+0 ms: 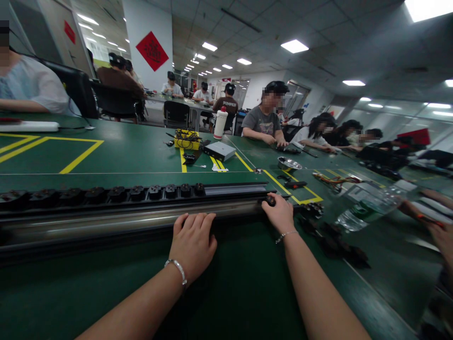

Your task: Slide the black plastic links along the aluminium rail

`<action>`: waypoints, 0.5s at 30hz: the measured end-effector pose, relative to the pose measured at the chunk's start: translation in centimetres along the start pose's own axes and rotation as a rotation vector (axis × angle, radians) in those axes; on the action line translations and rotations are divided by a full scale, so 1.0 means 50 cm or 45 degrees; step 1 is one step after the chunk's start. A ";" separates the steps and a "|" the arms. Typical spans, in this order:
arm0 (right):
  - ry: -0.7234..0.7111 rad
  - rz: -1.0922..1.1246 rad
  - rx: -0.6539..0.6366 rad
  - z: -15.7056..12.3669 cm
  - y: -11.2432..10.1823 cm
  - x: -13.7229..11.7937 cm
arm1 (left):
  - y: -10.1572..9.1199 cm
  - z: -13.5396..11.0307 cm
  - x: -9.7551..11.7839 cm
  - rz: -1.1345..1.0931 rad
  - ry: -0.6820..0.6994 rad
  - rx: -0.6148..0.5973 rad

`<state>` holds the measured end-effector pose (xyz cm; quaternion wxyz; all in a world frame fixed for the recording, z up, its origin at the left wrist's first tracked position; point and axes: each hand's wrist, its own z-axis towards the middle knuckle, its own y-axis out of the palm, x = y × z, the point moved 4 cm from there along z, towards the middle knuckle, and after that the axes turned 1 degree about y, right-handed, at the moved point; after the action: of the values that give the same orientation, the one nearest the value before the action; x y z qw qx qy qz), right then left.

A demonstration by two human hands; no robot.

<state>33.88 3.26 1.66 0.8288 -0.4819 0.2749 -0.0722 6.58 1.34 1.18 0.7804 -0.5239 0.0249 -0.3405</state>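
Note:
A long dark metal rail (116, 219) lies across the green table (247, 283) in front of me. Several black socket modules (106, 193) sit in a row along its upper channel. My left hand (193, 241) rests on the rail's near edge, fingers curled over it. My right hand (281, 215) is at the rail's right end, fingers pinched on a small black part (271, 200) there. More loose black parts (332, 236) lie on the table just right of that hand.
A clear plastic water bottle (368, 205) lies at the right. A metal bowl (289, 164), a grey box (219, 150), a yellow tray with cables (187, 138) and a white bottle (220, 123) stand further back. Other people sit around the tables; another person's hand (439, 231) is at the far right.

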 end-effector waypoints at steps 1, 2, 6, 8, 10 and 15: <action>0.003 0.004 0.000 0.000 0.000 0.000 | -0.001 0.000 0.000 -0.002 -0.002 -0.002; 0.007 0.004 -0.002 0.000 -0.001 0.001 | -0.001 0.000 0.001 -0.003 -0.003 -0.004; 0.019 -0.001 -0.012 0.002 -0.002 0.002 | -0.002 0.000 0.002 0.003 -0.004 -0.007; 0.023 -0.001 -0.011 0.003 -0.003 0.002 | -0.002 0.000 0.002 0.004 -0.002 -0.007; 0.025 -0.002 -0.010 0.003 -0.004 0.003 | -0.002 0.000 0.001 0.006 -0.001 -0.006; 0.017 0.015 -0.008 0.005 -0.006 0.003 | 0.000 0.000 0.000 0.013 0.005 -0.018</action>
<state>34.17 3.22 1.95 0.8260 -0.4822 0.2834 -0.0695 6.59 1.32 1.20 0.7782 -0.5287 0.0315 -0.3374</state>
